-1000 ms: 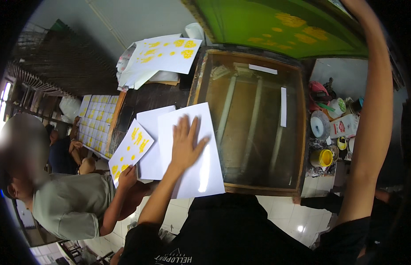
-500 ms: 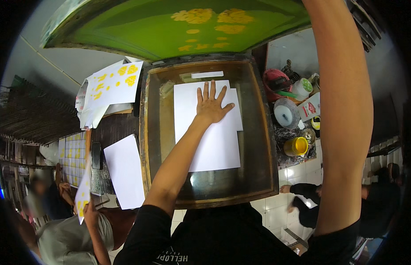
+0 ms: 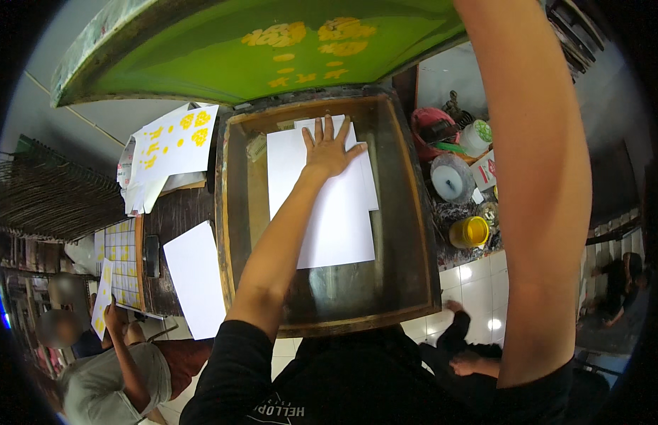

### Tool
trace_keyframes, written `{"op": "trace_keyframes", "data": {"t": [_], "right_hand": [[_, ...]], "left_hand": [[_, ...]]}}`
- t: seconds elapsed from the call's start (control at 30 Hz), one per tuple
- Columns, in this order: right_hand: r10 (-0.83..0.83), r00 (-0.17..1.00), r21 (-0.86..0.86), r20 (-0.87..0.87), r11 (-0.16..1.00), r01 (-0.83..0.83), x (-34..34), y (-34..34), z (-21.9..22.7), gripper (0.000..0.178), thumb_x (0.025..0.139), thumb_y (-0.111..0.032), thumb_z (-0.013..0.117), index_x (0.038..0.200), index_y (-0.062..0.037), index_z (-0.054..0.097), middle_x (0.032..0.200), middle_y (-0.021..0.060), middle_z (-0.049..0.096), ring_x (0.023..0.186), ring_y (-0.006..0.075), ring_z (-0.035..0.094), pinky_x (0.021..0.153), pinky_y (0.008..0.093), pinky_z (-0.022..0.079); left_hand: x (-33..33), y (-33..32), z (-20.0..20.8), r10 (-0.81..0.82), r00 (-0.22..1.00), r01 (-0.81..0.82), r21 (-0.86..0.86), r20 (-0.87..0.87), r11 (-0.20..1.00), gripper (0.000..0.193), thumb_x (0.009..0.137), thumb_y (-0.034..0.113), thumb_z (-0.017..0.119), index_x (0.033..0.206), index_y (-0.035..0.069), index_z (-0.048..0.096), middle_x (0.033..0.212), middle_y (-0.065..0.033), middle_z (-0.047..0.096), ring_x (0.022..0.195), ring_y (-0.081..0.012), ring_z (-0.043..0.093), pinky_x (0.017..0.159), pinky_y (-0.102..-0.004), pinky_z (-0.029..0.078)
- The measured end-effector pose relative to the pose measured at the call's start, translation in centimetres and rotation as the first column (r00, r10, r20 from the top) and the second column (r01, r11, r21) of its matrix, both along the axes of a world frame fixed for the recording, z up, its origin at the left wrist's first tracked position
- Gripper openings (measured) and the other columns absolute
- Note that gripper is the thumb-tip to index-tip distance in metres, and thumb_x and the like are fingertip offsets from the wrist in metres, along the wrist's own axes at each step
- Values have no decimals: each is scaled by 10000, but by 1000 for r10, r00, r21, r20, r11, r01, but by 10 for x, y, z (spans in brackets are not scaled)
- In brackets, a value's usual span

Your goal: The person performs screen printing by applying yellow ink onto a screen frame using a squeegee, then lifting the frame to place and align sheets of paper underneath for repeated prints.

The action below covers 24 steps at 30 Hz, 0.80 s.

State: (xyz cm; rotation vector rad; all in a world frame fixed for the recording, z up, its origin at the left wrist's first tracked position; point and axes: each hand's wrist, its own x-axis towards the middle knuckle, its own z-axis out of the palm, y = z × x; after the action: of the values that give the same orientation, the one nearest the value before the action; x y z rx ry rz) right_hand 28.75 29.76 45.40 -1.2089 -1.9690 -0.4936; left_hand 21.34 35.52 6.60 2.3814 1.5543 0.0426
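Observation:
My left hand [image 3: 329,154] lies flat with fingers spread on a blank white sheet of paper [image 3: 322,227]. The sheet rests on the dark, glossy top of a wood-edged table [image 3: 405,262]. A slightly offset white edge [image 3: 365,177] shows along its right side. At its top, my fingertips meet a narrow white strip. Beyond the table, a green printing screen [image 3: 201,71] with yellow floral and letter-like shapes is tilted up. My right forearm [image 3: 538,177] stretches up past the top edge near the screen's right end; my right hand is out of the picture.
Left are printed yellow-and-white sheets [image 3: 176,145], a blank sheet [image 3: 196,276] and a phone [image 3: 152,256]. To the right stand a yellow ink jar [image 3: 469,231], a white-lidded tub [image 3: 453,180] and a pink basin [image 3: 431,127]. A person [image 3: 116,375] at lower left holds a printed sheet [image 3: 101,297]; others are at lower right.
My left hand and the sheet have slid up against the white strip. At lower left, the other person's printed sheet has moved away to the left. The view has shifted slightly.

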Motion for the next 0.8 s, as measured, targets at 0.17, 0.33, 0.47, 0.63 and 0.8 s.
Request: {"op": "trace_keyframes", "data": {"t": [0.17,0.33,0.47,0.63,0.8], "right_hand": [[-207,959,-438,-191,893,106,-26,-70,-6,319,942,-200,603,1013,92,710,940,307,702,870,430,693,866,497,537],[25,997,-259,-79,965,-45,-11,-120,-102,358,951,-321,658,1136,-17,623,1015,187,653,1000,378,609,953,446,441],[54,984,-441,-171,889,-125,-6,-164,-204,493,859,-330,784,1183,-19,580,1077,187,643,1067,399,599,958,472,436],[111,994,-870,-23,488,-74,-24,-176,-291,564,782,-343,849,1138,-10,564,1113,206,652,1084,409,606,960,493,433],[207,977,-854,49,516,-67,-34,-186,-340,521,789,-320,831,1104,-7,559,1062,206,638,1053,396,600,914,497,434]], "left_hand": [[-49,-73,86,14,377,39,-31,926,999,663,1069,445,509,1517,-35,418,1455,-252,559,1364,-340,530,1147,-431,377],[-145,-214,118,79,-104,59,-73,991,996,585,1059,442,479,1219,-107,602,1051,-265,723,961,-351,726,984,-482,515],[-179,-303,77,537,81,249,-538,840,805,398,1029,314,608,1037,-75,689,983,-264,752,897,-316,751,920,-471,558],[-181,-337,5,906,-135,439,-795,401,417,339,1028,170,565,1191,-123,613,1327,-310,628,1208,-369,659,1091,-493,502],[-183,-332,-19,970,-176,520,-820,169,237,397,1008,93,496,1301,-171,535,1406,-319,571,1344,-376,565,1160,-480,442]]}}
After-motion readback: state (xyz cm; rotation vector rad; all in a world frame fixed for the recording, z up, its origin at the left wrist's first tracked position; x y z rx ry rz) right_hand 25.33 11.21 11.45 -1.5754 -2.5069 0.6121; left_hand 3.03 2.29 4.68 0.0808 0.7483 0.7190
